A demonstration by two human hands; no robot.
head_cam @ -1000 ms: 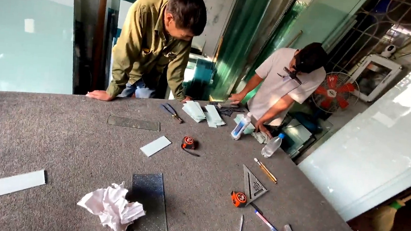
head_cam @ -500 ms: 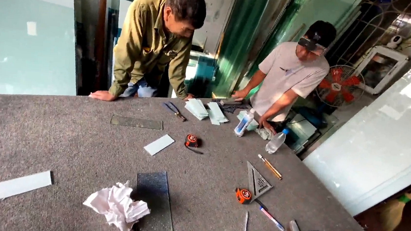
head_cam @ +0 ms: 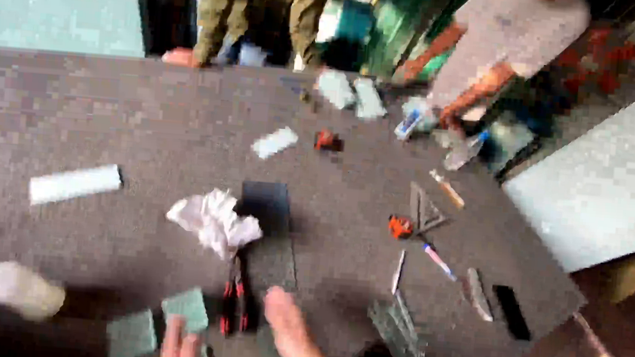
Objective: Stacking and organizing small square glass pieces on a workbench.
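The left hand [head_cam: 182, 348] comes up from the bottom edge, fingers flat and spread, its grip apart and holding nothing; the fingertips rest at the near edge of a small green square pad [head_cam: 186, 309]. A second green pad [head_cam: 131, 335] lies just beside it to the left. The right hand [head_cam: 291, 337] stretches out open over the counter [head_cam: 111, 109], grip apart as well, empty, blurred with motion. Between the two hands lie red-handled pliers [head_cam: 234, 304], handles toward the person, touched by neither hand. Just beyond the pliers sits a crumpled white rag [head_cam: 214, 222], touching a dark rectangular pane of glass [head_cam: 268, 231]. Far left, a pale blurred bottle [head_cam: 18, 289] lies near the counter's edge, and a white strip [head_cam: 75, 184] farther up. Right of the right hand there is a small stack of clear glass pieces [head_cam: 396, 328]. Across the counter two other people [head_cam: 259, 4] lean in.
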